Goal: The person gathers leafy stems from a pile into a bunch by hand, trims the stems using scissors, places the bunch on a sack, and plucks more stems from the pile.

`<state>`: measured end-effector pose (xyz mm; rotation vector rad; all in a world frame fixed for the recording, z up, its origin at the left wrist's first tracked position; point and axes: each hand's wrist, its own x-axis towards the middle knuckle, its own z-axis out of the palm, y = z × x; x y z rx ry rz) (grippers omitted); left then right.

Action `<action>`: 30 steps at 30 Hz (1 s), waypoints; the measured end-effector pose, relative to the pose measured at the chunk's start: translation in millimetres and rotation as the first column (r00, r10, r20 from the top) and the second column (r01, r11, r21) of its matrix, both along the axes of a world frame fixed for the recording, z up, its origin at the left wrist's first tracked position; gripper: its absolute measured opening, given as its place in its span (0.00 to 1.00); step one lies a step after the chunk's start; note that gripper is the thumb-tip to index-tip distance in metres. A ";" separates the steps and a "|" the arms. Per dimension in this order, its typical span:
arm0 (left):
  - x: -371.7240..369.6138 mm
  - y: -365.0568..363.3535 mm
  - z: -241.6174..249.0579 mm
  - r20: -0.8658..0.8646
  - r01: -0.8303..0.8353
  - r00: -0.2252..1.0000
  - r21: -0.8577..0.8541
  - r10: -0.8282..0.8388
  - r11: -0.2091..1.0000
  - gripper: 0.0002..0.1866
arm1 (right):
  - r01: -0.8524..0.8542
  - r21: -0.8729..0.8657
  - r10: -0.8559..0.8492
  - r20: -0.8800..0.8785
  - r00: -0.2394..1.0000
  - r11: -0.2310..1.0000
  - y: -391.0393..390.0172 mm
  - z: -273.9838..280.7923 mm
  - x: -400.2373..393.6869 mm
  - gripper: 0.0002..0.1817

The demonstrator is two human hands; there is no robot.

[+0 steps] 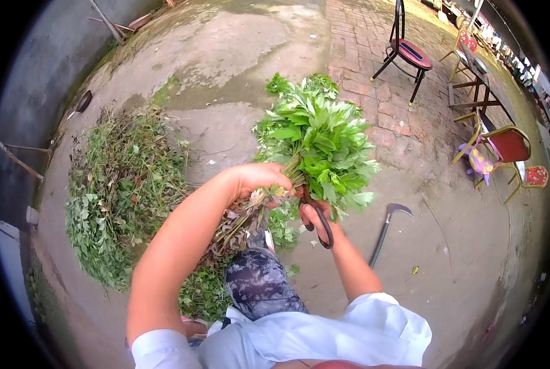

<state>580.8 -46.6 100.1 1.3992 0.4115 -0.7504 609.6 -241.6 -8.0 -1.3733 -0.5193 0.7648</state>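
Our left hand (259,178) is closed around a bunch (318,132) of leafy green stems, fingers wrapped tight about the stalks; the leaves fan up and away beyond the fingertips, and the root ends (238,224) hang down behind the palm toward our wrist. Our right hand (315,215) grips scissors (321,224), fingers through the dark handle loops; the blades reach up to the stalks just beside the left fingers, and we cannot tell how far the blades are parted.

Below both hands lies our knee (259,283) in patterned cloth; trimmed greens (284,224) lie on the ground just under the fingers. Left of the left hand, well apart, a large heap (118,197) of cuttings covers the concrete. Right of the right hand, near, a sickle (386,230) lies flat on the ground. Far beyond the fingertips stands a chair (404,49); further chairs (502,147) stand to the right.
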 end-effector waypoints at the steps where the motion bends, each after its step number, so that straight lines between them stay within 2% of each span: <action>1: -0.6 -0.2 -1.8 -0.008 0.038 0.999 -0.054 -0.038 0.998 0.06 | -0.002 0.062 -0.007 0.142 0.990 0.998 2.0 -0.9 4.5 0.21; 2: -2.3 -2.9 -3.5 0.002 0.029 1.000 -0.062 -0.029 0.998 0.06 | -0.014 0.126 -0.023 0.281 0.959 0.992 4.2 -0.2 7.5 0.21; 3: -5.3 -7.2 -4.2 0.000 0.040 0.999 -0.088 -0.040 0.995 0.07 | 0.035 0.125 -0.060 0.202 0.978 0.992 4.8 10.9 4.6 0.21; 6: -7.5 -8.1 -0.8 0.054 0.074 0.996 -0.080 -0.069 0.994 0.09 | 0.029 0.030 -0.037 0.303 0.952 0.999 4.7 23.8 14.6 0.22; 8: -5.1 -5.3 4.7 0.027 0.055 0.998 -0.049 -0.054 0.997 0.08 | 0.028 0.017 -0.032 0.315 0.949 0.999 8.0 40.2 15.0 0.23; 12: 11.2 12.2 -7.7 0.047 0.136 0.990 -0.127 -0.131 0.983 0.08 | 0.037 -0.016 -0.033 0.192 0.981 0.999 9.4 15.9 18.2 0.21; 14: 17.0 13.5 -14.1 0.018 0.100 0.995 -0.060 -0.099 0.993 0.07 | 0.138 -0.052 -0.097 0.476 0.874 0.989 6.4 8.7 17.6 0.22; 16: 19.8 14.2 -6.9 -0.023 0.105 0.994 -0.055 -0.106 0.993 0.08 | 0.135 -0.212 -0.031 0.434 0.900 0.968 -2.1 -0.4 26.3 0.24; 17: 25.3 14.3 -10.2 -0.038 0.163 0.986 -0.020 -0.163 0.986 0.08 | 0.099 -0.226 0.007 0.427 0.904 0.969 -5.2 -3.1 35.4 0.25; 19: 29.4 11.0 -19.6 -0.058 0.229 0.972 0.006 -0.228 0.973 0.08 | 0.026 -0.091 0.006 0.334 0.943 0.996 -1.7 5.7 40.7 0.28; 20: 31.0 8.1 -23.3 -0.043 0.243 0.969 -0.015 -0.243 0.970 0.08 | 0.031 -0.092 0.002 0.333 0.943 0.995 1.0 7.8 44.4 0.28; 22: 35.7 11.3 -24.7 -0.024 0.256 0.966 -0.031 -0.256 0.966 0.08 | 0.069 -0.054 -0.040 0.424 0.905 0.996 7.1 10.9 52.1 0.28; 24: 39.4 19.6 -22.2 0.009 0.270 0.963 -0.009 -0.270 0.963 0.08 | 0.067 -0.094 -0.017 0.460 0.888 0.993 7.6 11.5 54.0 0.27; 25: 39.3 21.4 -20.7 -0.012 0.233 0.972 0.069 -0.233 0.970 0.08 | 0.067 -0.134 0.008 0.494 0.869 0.989 8.4 12.5 54.1 0.26; 26: 39.3 23.0 -19.5 -0.012 0.232 0.973 0.068 -0.232 0.970 0.08 | 0.067 -0.174 0.035 0.527 0.849 0.982 10.0 14.6 54.9 0.26; 28: 40.3 24.5 -18.7 0.082 0.228 0.964 0.235 -0.253 0.945 0.09 | 0.037 -0.150 0.045 0.509 0.859 0.988 15.0 30.4 58.4 0.25; 29: 43.2 24.4 -23.6 0.080 0.228 0.965 0.226 -0.251 0.947 0.09 | 0.008 -0.203 0.075 0.397 0.915 0.979 16.1 28.0 62.4 0.25; 30: 48.7 23.8 -26.8 0.091 0.277 0.945 0.287 -0.313 0.917 0.10 | -0.020 -0.253 0.092 0.274 0.957 0.967 16.5 26.9 65.7 0.25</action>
